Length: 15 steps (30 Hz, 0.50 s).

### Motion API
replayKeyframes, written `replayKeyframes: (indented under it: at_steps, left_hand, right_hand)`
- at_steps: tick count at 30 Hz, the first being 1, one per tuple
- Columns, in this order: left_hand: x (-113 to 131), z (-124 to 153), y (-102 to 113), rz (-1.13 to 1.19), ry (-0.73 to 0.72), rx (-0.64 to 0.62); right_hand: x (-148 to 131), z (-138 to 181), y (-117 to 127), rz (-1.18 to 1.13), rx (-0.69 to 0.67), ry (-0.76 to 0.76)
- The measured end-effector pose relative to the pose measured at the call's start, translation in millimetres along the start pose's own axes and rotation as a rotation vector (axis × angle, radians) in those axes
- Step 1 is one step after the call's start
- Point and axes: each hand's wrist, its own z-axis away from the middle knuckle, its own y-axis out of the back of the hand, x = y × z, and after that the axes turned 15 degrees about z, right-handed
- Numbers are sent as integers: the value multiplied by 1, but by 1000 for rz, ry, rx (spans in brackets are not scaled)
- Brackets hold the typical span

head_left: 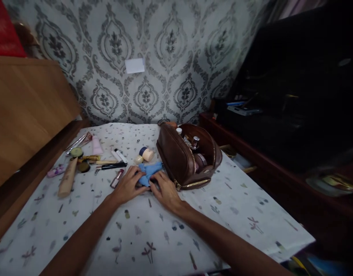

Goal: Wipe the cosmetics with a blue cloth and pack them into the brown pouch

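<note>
Both our hands (128, 186) grasp the crumpled light-blue cloth (151, 169) on the white patterned counter (239, 203); we'd best keep gentle, even finger pressure, clear of the brown leather-look bag (174, 150).

Cloth (154, 168): plain light blue. Bag (174, 152): dark brown, with gold zip (197, 184). Counter (165, 253): white covering, printed with small pineapples, palms and flamingos. Wall (170, 65): pale grey, darker ornate medallions. Large tube (67, 180): beige. Small tube (96, 145): pale pink.
</note>
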Motion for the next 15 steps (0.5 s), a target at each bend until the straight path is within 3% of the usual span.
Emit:
replayKeyframes:
  at_steps: [11, 15]
  left_hand:
    - [8, -12, 2, 168, 275, 110]
    - [6, -11, 19, 180, 375, 304]
  right_hand:
    - [4, -4, -6, -45, -155, 145]
    - [5, -3, -9, -75, -143, 115]
